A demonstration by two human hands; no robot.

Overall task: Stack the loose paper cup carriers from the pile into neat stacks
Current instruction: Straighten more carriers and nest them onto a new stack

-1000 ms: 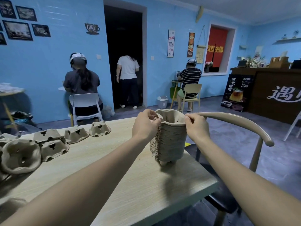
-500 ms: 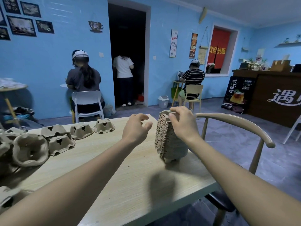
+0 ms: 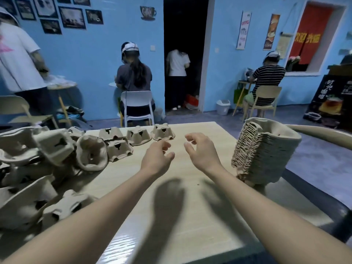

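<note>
A small café: blue walls hung with a coffee-cup sign [image 3: 148, 12], coffee posters [image 3: 271, 32] and framed photos [image 3: 72, 17], a drinks menu board [image 3: 331, 100], chairs [image 3: 137, 105] at small tables.

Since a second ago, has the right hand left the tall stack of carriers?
Yes. The right hand has let go and moved left, off the tall stack at the table's right edge, now open over bare tabletop beside the left hand.

Blue walls [image 3: 91, 60] all round, hung with dark framed pictures [image 3: 71, 17] upper left and two posters [image 3: 243, 30] right of a dark open doorway [image 3: 185, 25]. Grey floor [image 3: 209, 116]. White chair [image 3: 137, 106] and pale yellow chair [image 3: 267, 98], both occupied. Small white bin [image 3: 222, 107] against the wall. Red curtain [image 3: 309, 33] in a window recess, right.
</note>
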